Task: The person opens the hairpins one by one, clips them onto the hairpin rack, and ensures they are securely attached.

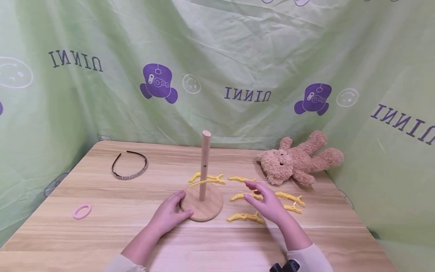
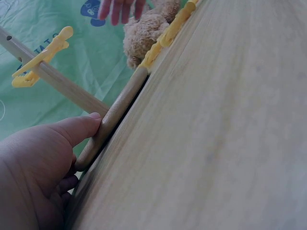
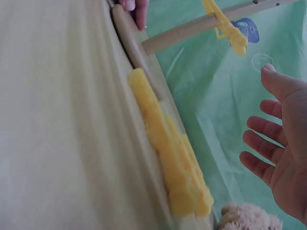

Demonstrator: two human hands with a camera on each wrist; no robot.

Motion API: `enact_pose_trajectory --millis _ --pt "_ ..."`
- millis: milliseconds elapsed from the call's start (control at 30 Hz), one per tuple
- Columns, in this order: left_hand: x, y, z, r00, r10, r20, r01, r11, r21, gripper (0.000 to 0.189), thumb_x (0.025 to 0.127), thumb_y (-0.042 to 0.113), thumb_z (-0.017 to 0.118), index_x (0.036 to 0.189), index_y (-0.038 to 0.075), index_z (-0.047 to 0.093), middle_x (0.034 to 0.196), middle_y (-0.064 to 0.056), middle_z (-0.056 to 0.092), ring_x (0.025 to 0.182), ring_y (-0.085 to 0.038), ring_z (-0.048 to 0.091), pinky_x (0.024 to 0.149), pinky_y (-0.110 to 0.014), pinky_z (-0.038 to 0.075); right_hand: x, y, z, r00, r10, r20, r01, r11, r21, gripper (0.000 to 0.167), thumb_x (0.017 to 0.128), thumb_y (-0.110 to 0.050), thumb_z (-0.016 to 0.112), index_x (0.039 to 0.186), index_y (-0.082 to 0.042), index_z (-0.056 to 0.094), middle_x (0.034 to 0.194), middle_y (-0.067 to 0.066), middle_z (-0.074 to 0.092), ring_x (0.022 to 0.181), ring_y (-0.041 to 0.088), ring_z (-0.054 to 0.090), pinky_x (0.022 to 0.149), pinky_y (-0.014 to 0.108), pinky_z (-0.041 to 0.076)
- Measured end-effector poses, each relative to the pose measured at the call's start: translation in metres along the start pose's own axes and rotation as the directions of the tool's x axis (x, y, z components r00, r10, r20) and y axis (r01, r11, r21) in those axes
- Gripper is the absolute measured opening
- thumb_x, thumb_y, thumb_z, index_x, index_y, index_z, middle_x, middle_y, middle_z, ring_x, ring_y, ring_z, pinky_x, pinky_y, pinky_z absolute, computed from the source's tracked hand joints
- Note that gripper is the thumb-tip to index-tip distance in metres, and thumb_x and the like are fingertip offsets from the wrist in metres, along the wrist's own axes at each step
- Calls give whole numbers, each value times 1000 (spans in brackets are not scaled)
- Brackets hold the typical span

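Note:
A wooden stand [image 1: 205, 209] with a round base and an upright post is near the middle of the table. My left hand [image 1: 168, 216] holds the base's left edge, thumb [image 2: 88, 127] on its rim. A yellow alligator hair clip [image 2: 45, 56] is clamped across the post, its two arms on either side. To the stand's right lie several more yellow hair clips [image 1: 245, 217], which look like a row along the tabletop in the right wrist view. Above them hovers my right hand [image 1: 267, 204], fingers spread and loosely bent, with nothing in it.
At the back right a brown teddy bear [image 1: 299, 160] lies on its side. A dark headband with a sparkly band [image 1: 130, 176] is at the back left, and a pink ring [image 1: 82, 211] lies nearer the left edge. Green printed cloth [image 1: 217, 49] surrounds the table.

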State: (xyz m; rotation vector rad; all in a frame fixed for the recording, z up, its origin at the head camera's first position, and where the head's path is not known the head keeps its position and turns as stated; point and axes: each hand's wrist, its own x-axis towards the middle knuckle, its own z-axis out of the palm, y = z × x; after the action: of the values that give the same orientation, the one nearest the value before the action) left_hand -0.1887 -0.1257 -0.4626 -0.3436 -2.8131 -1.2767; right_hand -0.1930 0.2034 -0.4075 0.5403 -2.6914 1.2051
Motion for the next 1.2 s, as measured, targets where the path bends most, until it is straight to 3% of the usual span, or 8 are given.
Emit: enact_pose_trajectory --millis 233,533,833,1200 --pt "-1 0 -1 1000 -11 4 11 1000 -5 77 82 35 78 140 -5 48 149 -24 44 141 -43 37 119 -57 28 -25 16 -3 992 118 40 -115 991 -63 53 91 -31 69 136 -8 56 132 14 61 115 35 60 97 54 51" --pt "-1 -1 -2 1000 -4 -6 4 1000 -1 75 82 33 78 140 -5 48 148 -24 45 140 -43 38 118 -57 29 -41 31 -4 976 184 112 -176 981 -78 56 86 -34 74 133 -8 59 128 11 64 117 30 60 101 49 50" --pt "-1 -1 0 1000 -8 -3 8 1000 -6 75 82 32 77 140 -5 48 149 -24 44 140 -43 38 119 -57 28 -44 40 -7 975 138 174 -114 983 -145 61 78 -34 80 128 -4 62 129 15 64 123 37 58 106 55 43" --pt "0 0 0 1000 -16 5 16 1000 -6 77 82 36 77 141 -4 48 149 -23 45 141 -42 38 119 -56 28 -44 37 -9 975 116 190 -75 975 -209 43 82 -30 77 120 -10 67 122 7 67 119 34 60 106 55 44"
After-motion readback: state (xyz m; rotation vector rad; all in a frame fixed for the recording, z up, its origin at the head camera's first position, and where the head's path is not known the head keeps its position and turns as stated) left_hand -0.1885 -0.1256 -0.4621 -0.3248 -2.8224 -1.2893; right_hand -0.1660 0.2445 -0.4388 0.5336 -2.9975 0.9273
